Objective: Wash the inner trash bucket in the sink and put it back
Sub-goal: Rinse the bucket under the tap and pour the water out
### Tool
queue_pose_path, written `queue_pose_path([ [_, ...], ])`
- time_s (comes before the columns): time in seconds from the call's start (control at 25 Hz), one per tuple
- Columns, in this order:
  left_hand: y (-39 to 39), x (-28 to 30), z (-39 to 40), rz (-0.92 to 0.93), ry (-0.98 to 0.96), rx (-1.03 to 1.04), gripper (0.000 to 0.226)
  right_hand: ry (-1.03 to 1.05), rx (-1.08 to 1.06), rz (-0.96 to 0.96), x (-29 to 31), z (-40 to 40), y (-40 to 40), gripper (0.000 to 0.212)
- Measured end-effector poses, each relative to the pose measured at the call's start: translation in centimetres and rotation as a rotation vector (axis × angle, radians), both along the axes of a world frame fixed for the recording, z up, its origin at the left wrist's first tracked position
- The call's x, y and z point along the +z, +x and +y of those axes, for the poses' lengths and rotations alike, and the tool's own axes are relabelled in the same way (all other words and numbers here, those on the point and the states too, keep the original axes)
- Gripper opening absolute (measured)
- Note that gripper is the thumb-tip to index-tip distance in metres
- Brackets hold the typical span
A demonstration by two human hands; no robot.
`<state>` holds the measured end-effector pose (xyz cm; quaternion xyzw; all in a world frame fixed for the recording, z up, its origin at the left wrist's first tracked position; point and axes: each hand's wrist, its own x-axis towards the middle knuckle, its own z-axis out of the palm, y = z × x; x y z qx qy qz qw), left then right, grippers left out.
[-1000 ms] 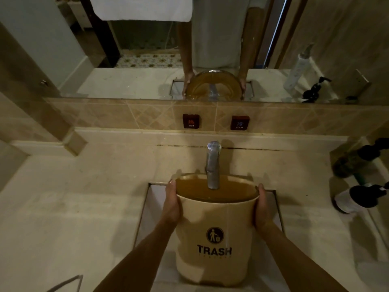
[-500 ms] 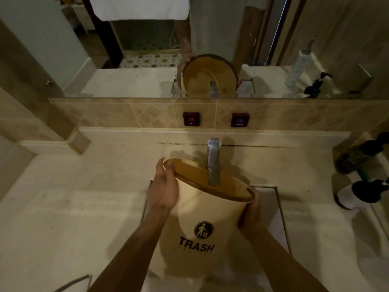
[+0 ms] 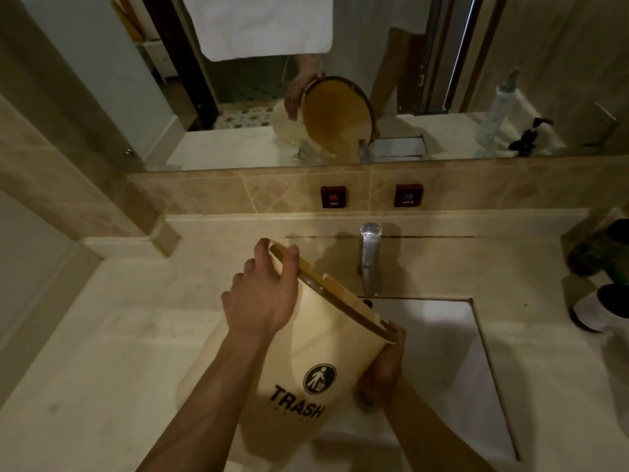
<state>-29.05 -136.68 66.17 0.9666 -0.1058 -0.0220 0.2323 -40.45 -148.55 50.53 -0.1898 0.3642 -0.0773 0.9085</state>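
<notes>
Since the earlier frames the trash bucket (image 3: 316, 362) has gone from upright under the faucet to steeply tilted, its open mouth now turned to the right and down toward the sink (image 3: 452, 369), and it has shifted left of the spout. The bucket is cream with a brown rim, marked "TRASH" below a round pictogram; it is held over the left part of the sink basin. The left hand (image 3: 262, 298) grips the raised upper rim, fingers curled over the edge. The right hand (image 3: 383, 369) clasps the lower side just under the rim, fingers wrapped beneath the wall. The two hands are apart, one on each side of the bucket. The faucet (image 3: 370, 260) stands just right of the raised rim, not touching it. On the tiled wall behind sit two dark buttons, marked HOT (image 3: 333, 196) and COLD (image 3: 408, 195). The mirror (image 3: 238, 97) above reflects the tilted bucket's brown interior. Dark-capped bottles (image 3: 609, 301) stand on the bench (image 3: 102, 352) at far right.
</notes>
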Motion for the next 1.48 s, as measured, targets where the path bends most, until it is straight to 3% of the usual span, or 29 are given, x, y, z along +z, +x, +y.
queue_pose_path([
  [0.12,0.0,0.4,3.4,-0.019,-0.076,0.011,0.075,-0.04,0.042,0.071,1.8,0.5,0.3,0.064],
  [0.24,0.4,0.5,6.8,-0.004,-0.208,-0.05,0.078,-0.218,0.047,0.062,4.4,0.6,0.4,0.055],
  [0.32,0.6,0.0,8.7,0.067,-0.516,-0.074,0.078,-0.408,0.054,0.067,7.1,0.9,0.1,0.047],
  [0.4,0.9,-0.5,10.0,0.171,-0.831,-0.051,0.063,-0.627,0.112,0.096,10.2,1.2,-0.5,0.05],
  [0.52,0.9,-1.1,10.1,0.269,-1.111,-0.045,0.039,-0.865,0.133,0.07,14.5,1.0,-2.1,0.049],
  [0.6,0.4,-0.7,9.6,0.303,-1.24,-0.064,0.04,-0.998,0.165,0.025,16.4,0.6,-3.8,0.056],
  [0.72,-0.6,-0.2,8.6,0.387,-1.313,-0.051,0.048,-1.232,0.151,-0.112,18.3,1.2,-7.0,0.102],
  [0.8,-1.8,0.8,7.7,0.418,-1.351,-0.067,0.049,-1.453,0.072,-0.123,19.0,0.9,-8.4,0.117],
  [1.04,-5.2,2.1,5.7,0.351,-1.204,-0.367,0.045,-1.513,-0.111,-0.069,19.6,-1.6,-12.0,0.1],
  [1.28,-7.6,2.4,6.4,0.276,-1.083,-0.551,0.085,-1.436,-0.082,-0.093,18.8,-3.3,-13.4,0.095],
  [1.48,-8.7,0.4,7.4,0.199,-1.044,-0.447,0.092,-1.351,-0.026,-0.09,17.9,-2.6,-13.5,0.103],
])
